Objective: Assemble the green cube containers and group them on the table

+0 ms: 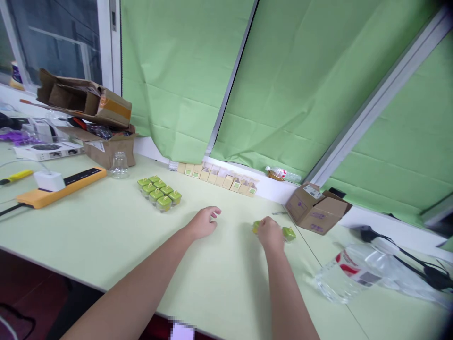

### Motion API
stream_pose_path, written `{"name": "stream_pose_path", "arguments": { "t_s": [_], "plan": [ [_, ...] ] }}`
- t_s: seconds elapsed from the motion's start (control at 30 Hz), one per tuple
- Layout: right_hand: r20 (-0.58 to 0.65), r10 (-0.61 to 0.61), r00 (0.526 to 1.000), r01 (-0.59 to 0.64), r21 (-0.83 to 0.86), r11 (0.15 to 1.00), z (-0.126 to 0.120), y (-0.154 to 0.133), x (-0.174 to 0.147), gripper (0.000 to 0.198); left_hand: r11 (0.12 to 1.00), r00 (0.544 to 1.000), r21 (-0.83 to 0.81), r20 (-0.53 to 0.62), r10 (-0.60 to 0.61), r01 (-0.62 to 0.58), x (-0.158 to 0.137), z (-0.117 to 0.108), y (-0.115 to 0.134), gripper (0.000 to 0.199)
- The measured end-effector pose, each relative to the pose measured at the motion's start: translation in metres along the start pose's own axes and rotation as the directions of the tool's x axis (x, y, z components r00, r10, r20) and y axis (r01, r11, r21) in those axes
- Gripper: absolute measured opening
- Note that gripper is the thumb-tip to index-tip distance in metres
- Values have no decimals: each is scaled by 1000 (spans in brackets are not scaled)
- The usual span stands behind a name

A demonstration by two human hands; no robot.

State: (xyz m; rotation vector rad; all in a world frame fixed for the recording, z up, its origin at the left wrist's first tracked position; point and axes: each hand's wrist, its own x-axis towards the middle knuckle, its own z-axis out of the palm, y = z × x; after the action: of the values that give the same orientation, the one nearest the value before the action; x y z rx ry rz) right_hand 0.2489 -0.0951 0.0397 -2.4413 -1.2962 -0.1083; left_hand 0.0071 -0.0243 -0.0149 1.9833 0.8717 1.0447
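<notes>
So the left hand (205,222) is out over the middle of the counter (226,264), fingers loosely curled with a gap between them and the thumb, nothing in it. The right hand (271,233) is down at a small green-lidded container (255,227), which pokes out on the left side of the fingers. Those fingers are bunched up right at it, but honestly can't tell if they've got a proper grip, since the hand covers most of the view there. A second green-lidded container (289,233) sits just to the right of that hand

Over to the left there's a block of eight more green-lidded tubs (156,194), standing close together in two rows, each with a little yellowish bit on top. At the back, a line of small beige cartons (220,180) runs along the foot of the wall, and some of them look open at the top

Other stuff around: a cardboard box (316,212) at back right, a big clear bottle (350,274) lying on its side nearer the front, and an orange power strip (76,185) with a white plug (49,181) over on the left
</notes>
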Motion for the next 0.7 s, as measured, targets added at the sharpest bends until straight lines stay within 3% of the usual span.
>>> {"name": "stream_pose_path", "arguments": {
  "t_s": [0.1, 0.2, 0.3, 0.4, 0.57, 0.63, 0.67, 0.7],
  "plan": [
    [53, 242, 969, -239, -57, 969, -21, 33, 9, 32, 999, 1000, 34, 10, 13, -14, -1, 1, -1, 45],
    [48, 382, 923, -380, -52, 924, -35, 63, 14, 39, 999, 1000, 51, 17, 4, -5, -2, 1, -2, 45],
    [26, 444, 896, -443, -18, 896, -37, 87, 16, 36, 998, 999, 57, 35, 1, -3, -2, 2, -2, 44],
    [-22, 434, 901, -433, 32, 901, -33, 101, 17, 28, 999, 999, 48, 38, 7, -9, -2, 3, -3, 45],
    [-131, 466, 875, -436, 202, 877, -47, 80, 6, 26, 999, 1000, 33, 21, 11, -11, -2, 6, -2, 46],
    [-284, 444, 850, -301, 430, 851, -63, 54, -4, 29, 999, 1000, 34, 18, 21, -22, -2, 5, 0, 46],
    [-362, 375, 854, -88, 609, 788, -72, 39, -10, 28, 999, 999, 36, 21, 25, -26, -2, 5, 0, 46],
    [-434, 248, 866, 206, 762, 614, -80, 25, -16, 32, 999, 999, 40, 27, 26, -27, -3, 4, 1, 46]
  ]
}}
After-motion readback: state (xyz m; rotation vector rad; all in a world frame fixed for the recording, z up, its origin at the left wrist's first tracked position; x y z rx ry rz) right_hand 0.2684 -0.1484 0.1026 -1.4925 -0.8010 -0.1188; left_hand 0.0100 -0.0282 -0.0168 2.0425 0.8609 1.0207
